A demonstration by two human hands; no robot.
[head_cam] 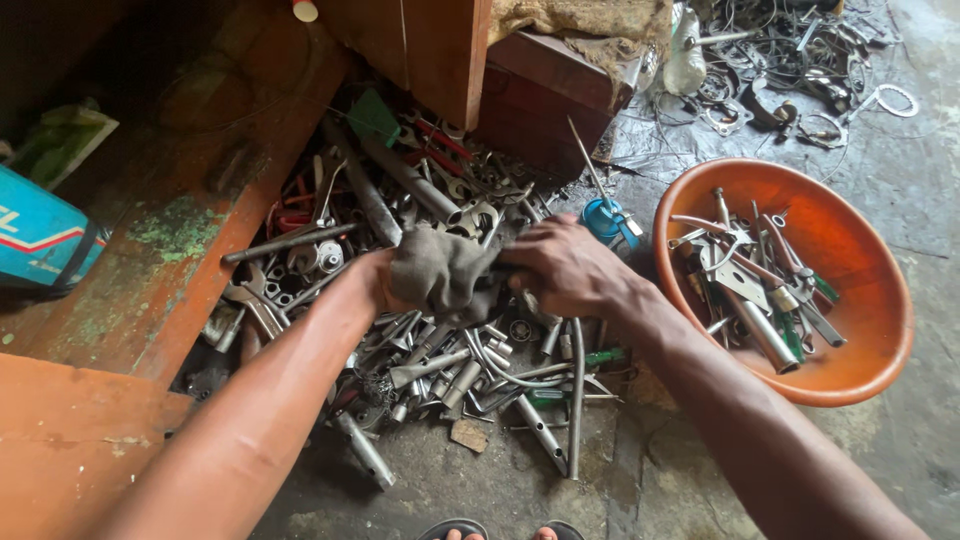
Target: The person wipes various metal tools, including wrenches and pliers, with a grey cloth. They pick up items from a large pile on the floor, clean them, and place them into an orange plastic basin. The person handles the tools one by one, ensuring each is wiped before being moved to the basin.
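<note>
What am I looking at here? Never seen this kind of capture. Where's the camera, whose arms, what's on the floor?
There is no machine: it is one picture from a camera worn on a person's head, looking down at their own two bare arms. The left hand is mostly hidden under a grey-brown rag, which it grips; the right hand meets the rag from the other side, fingers curled at its edge. Whether something is wrapped inside cannot be seen. Below them, on the concrete floor, lies a pile of metal tools and parts: wrenches, tubes, rods. To the right stands an orange plastic basin with more tools in it. On the left is worn red woodwork. The person's toes show at the bottom edge.
</note>
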